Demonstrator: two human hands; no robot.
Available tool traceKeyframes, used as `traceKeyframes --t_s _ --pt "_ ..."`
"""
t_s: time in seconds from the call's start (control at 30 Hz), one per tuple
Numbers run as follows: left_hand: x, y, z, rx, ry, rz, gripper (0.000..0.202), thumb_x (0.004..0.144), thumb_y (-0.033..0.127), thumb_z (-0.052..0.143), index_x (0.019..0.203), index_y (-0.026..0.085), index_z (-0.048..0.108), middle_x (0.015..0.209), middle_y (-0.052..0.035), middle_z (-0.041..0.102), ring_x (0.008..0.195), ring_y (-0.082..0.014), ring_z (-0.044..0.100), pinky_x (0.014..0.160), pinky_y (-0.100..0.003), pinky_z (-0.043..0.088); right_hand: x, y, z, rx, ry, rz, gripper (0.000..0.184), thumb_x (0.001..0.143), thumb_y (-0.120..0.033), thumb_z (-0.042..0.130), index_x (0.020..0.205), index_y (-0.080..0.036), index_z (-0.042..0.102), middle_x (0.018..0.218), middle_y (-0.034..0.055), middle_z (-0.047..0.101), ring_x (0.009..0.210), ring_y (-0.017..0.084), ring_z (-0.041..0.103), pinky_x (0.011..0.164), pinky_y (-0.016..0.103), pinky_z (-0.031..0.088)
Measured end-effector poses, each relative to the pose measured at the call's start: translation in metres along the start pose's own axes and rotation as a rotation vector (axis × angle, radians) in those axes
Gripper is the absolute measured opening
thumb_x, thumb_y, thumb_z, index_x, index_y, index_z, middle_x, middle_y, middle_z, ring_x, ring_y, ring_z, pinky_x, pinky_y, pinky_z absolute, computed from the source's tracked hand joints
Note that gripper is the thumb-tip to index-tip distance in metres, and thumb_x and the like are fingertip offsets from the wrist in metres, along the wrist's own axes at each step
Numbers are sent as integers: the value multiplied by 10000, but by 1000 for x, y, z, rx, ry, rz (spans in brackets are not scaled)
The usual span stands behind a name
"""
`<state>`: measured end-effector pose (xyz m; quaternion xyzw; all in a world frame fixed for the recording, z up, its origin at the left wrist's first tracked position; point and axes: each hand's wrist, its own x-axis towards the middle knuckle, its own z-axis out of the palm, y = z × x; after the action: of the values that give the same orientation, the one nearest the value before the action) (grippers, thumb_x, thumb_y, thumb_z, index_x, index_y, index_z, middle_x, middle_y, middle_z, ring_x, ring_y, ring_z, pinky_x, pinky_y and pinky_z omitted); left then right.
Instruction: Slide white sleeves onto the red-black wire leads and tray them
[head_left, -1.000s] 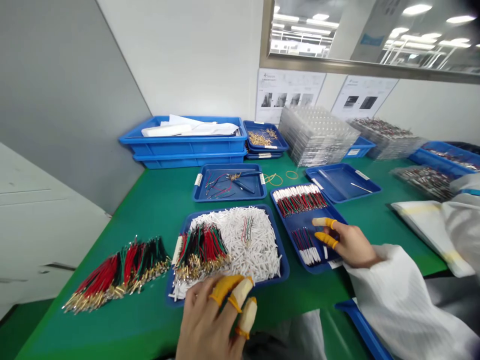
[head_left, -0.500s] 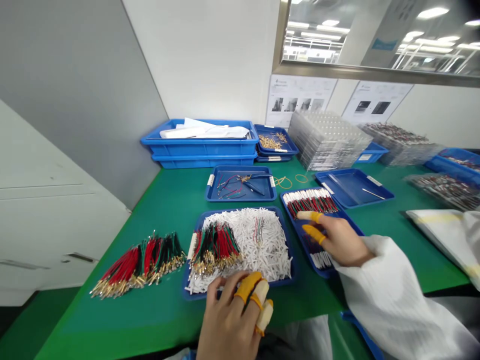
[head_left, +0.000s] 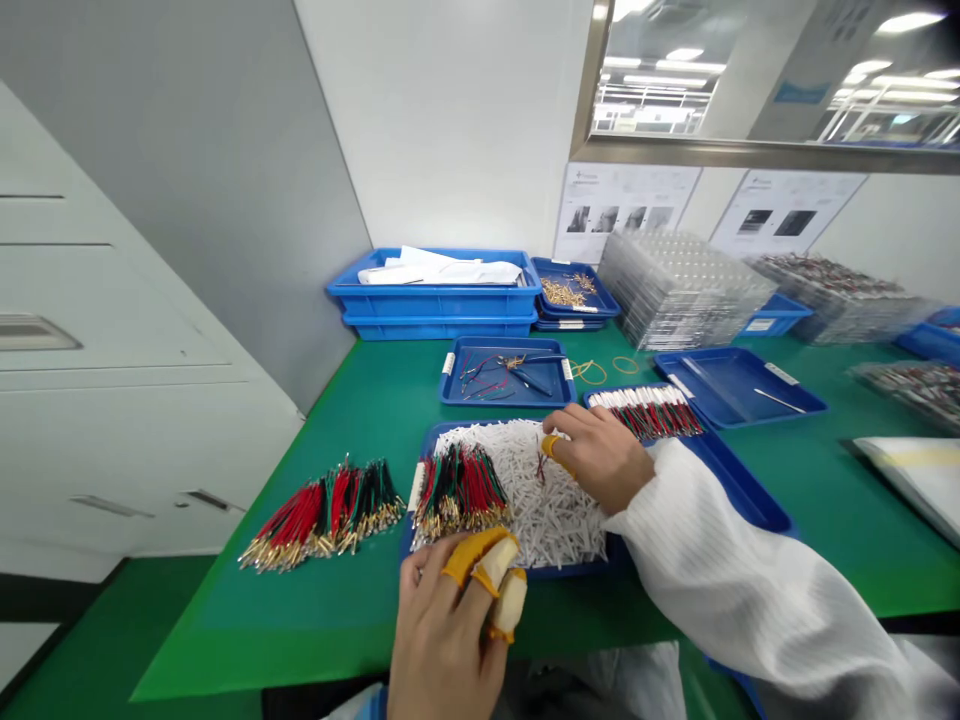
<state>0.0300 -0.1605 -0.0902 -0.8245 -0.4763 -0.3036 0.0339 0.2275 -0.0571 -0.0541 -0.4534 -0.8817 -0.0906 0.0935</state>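
Note:
My left hand (head_left: 454,625) is at the front edge of a blue tray (head_left: 555,572) filled with short white tubes (head_left: 566,525). Its fingers, some in yellow finger cots, are curled together, and their undersides are hidden. Over the same tray, my right hand (head_left: 600,455) reaches in from the right, its fingertips closed at a few thin wires (head_left: 540,462) lying on the tubes; the hand partly covers them. A bundle of red, black and green wires with gold ends (head_left: 461,490) rests on the tubes at the tray's left.
More wires (head_left: 322,515) lie on the green table to the left. A tray of white-tipped wires (head_left: 649,410) stands at right, partly behind my sleeve. Behind are a tray with pliers (head_left: 529,380), an open blue tray (head_left: 739,390), stacked blue bins (head_left: 442,325) and clear plastic trays (head_left: 682,290).
My right hand has moved left from the tray of white-tipped wires to the loose wires on the white tubes. My left hand stays near the tray's front edge. The view has shifted left.

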Motion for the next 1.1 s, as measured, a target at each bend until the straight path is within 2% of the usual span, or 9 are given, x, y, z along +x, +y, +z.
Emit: traceKeyframes --t_s 0.17,0.4,0.47,0.57,0.63,0.73,0.8,0.9,1.1 --pt "25 7 4 71 -7 -127 296 714 67 430 947 160 587 932 -114 565 907 -295 482 712 -455 431 -11 4 -15 67 53 2 145 782 -96 543 742 -192 644 943 25 642 855 180 522 647 306 335" --pt "62 25 14 134 -210 -159 215 671 54 479 775 176 623 796 -83 567 903 -314 467 727 -483 407 -23 -1 -11 176 138 39 153 763 -74 550 766 -189 650 901 22 660 814 183 562 640 310 386" --pt "64 24 12 125 -186 -154 207 660 41 474 726 171 621 772 -85 569 896 -317 468 727 -486 404 -25 2 -9 201 207 91 163 786 -105 524 855 -194 641 969 44 643 860 201 560 674 332 408" --pt "63 18 3 61 -16 -177 193 686 69 474 770 146 629 818 -108 570 873 -313 476 737 -510 396 -30 5 -12 236 379 240 274 814 -166 483 1080 -172 547 1103 110 571 987 250 513 743 393 422" --pt "61 14 -3 -63 107 -223 190 736 111 465 833 139 626 862 -112 572 842 -284 503 732 -482 417 -36 1 -18 392 474 350 274 810 -197 490 1078 -170 541 1059 114 579 980 250 518 781 406 422" --pt "53 14 -7 -345 141 -316 169 759 148 489 865 175 618 870 -74 598 788 -220 559 679 -347 473 -46 -15 -21 888 409 424 131 796 -237 527 886 -193 611 862 57 619 817 194 577 730 331 455" --pt "46 20 -5 -525 89 -346 172 735 122 513 848 198 618 842 -40 617 760 -186 583 644 -264 484 -51 -28 -18 1203 297 417 107 780 -274 556 817 -193 615 794 37 618 747 172 577 667 292 463" --pt "37 29 -1 -719 5 -357 214 715 75 519 845 214 616 817 -11 624 723 -152 591 627 -208 474 -56 -44 -9 1504 283 443 81 760 -275 588 785 -199 605 777 21 605 723 159 553 658 284 449" --pt "28 33 0 -882 -238 -356 179 709 55 525 772 202 607 769 -19 610 708 -158 564 617 -226 440 -66 -50 -8 1614 237 436 54 760 -169 588 728 -212 594 680 -21 511 672 127 490 656 264 424"
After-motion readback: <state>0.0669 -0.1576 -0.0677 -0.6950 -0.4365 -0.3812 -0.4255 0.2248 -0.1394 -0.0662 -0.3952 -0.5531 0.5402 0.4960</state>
